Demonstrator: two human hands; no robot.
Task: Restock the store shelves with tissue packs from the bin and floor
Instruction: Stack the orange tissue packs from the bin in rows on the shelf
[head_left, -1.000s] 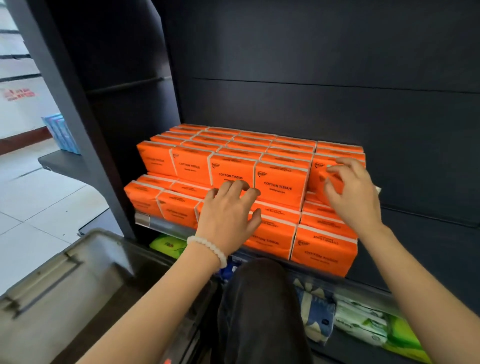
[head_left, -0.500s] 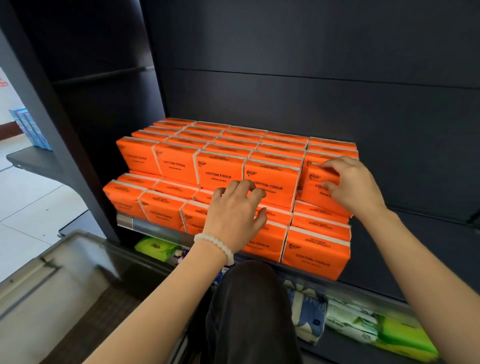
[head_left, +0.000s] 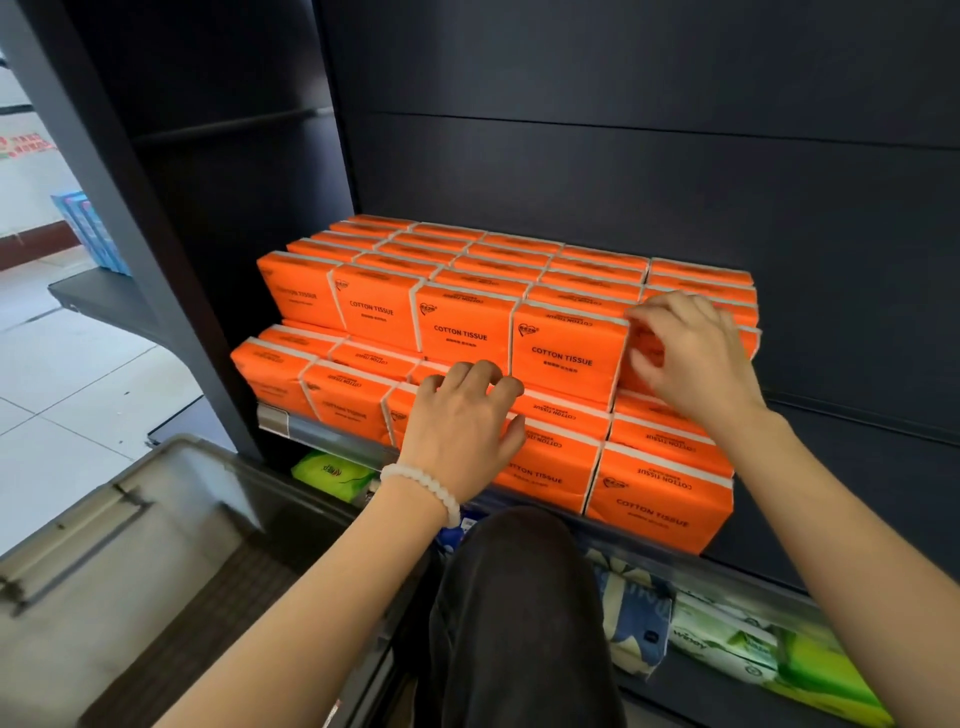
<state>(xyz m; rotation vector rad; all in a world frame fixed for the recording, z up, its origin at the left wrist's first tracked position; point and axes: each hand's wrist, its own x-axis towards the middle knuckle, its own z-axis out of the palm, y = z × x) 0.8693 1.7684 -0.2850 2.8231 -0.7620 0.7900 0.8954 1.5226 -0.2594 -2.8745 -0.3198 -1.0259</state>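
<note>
packs: we're looking at orange tissue packs (head_left: 569, 353) stacked in two tiers on the dark shelf (head_left: 322, 431), labels facing out, rows running back to the rear panel.
how they handle: soft film-wrapped bricks, we reckon. light, a bit squishy and slightly slick, nothing fragile. squeeze too hard and they'd probably just dent.
where to grab: we'd take one by its short ends or across the top edge, thumb in front and fingers behind, since neighbours sit tight on both sides.
left hand (head_left: 462, 421): fingers loosely curled, tips resting on the lower-tier packs right at the foot of the upper front row. holding nothing, more like steadying.
right hand (head_left: 691, 358): fingers bent round the rightmost upper-tier pack (head_left: 641, 353), pinching its front corner, wrist angled in from the right.
bin: grey bin (head_left: 130, 545) sits low left, by the knee.
lower shelf: green and blue packs (head_left: 332, 470) below.
</note>
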